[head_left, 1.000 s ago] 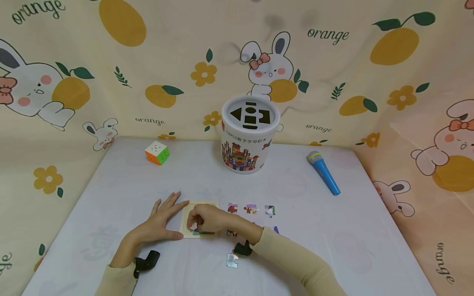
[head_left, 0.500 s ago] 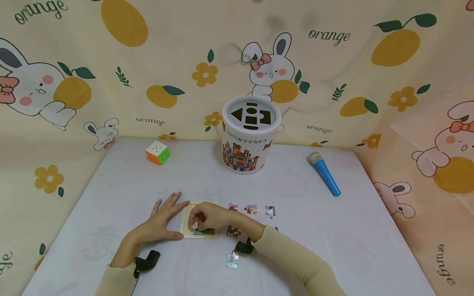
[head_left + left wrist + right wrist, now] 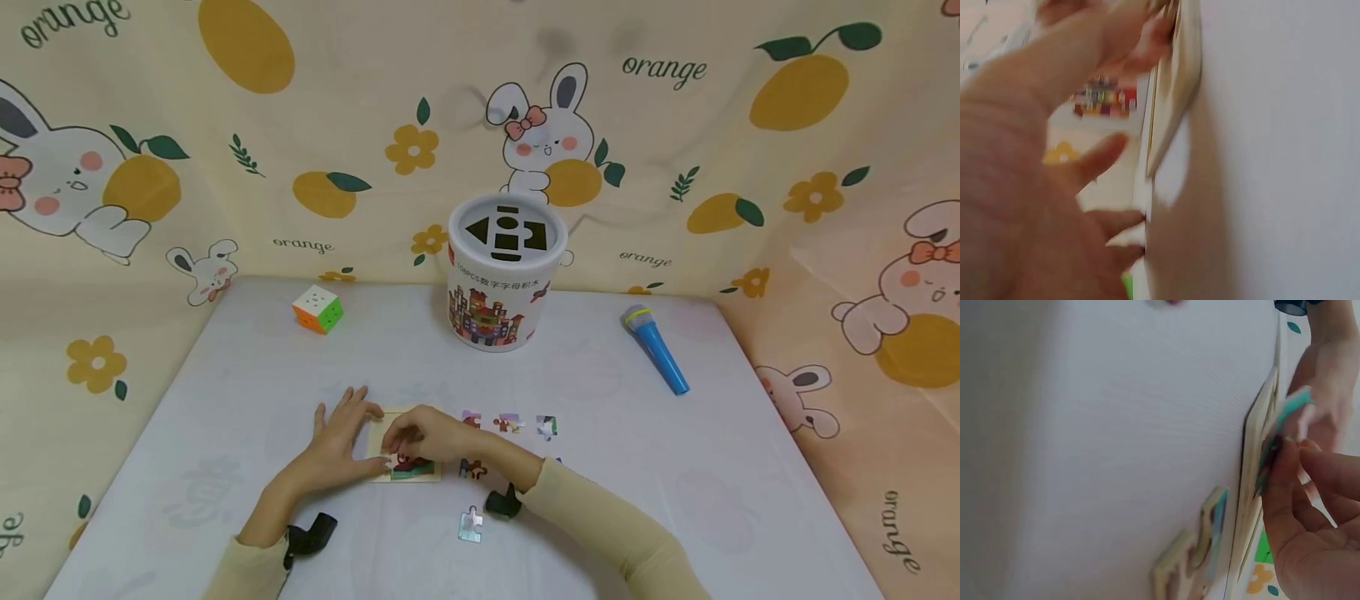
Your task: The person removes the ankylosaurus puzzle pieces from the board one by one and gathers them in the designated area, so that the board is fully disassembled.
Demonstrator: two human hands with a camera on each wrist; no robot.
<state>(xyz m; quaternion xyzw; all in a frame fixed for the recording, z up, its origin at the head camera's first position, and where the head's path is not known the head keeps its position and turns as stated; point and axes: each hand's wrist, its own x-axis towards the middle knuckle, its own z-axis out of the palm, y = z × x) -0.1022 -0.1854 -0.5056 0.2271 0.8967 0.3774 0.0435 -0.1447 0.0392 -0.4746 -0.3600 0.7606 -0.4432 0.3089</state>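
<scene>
A small cream puzzle tray lies on the table, with joined picture pieces along its lower part. My left hand spans the tray's left side, fingers spread, its thumb reaching over the lower left edge near the pieces. Over the tray, my right hand pinches a puzzle piece between thumb and fingers. In the right wrist view this teal-edged puzzle piece stands tilted above the tray rim. My fingers partly hide it in the head view. The left wrist view is blurred; the tray's edge shows there.
Loose puzzle pieces lie right of the tray, some under the right forearm. One pale blue piece lies nearer the front. Farther back stand a puzzle cube, a white tub and a blue toy microphone.
My left hand has shifted right, bringing its thumb over the tray's edge. The right hand has risen slightly, uncovering more of the joined pieces.
</scene>
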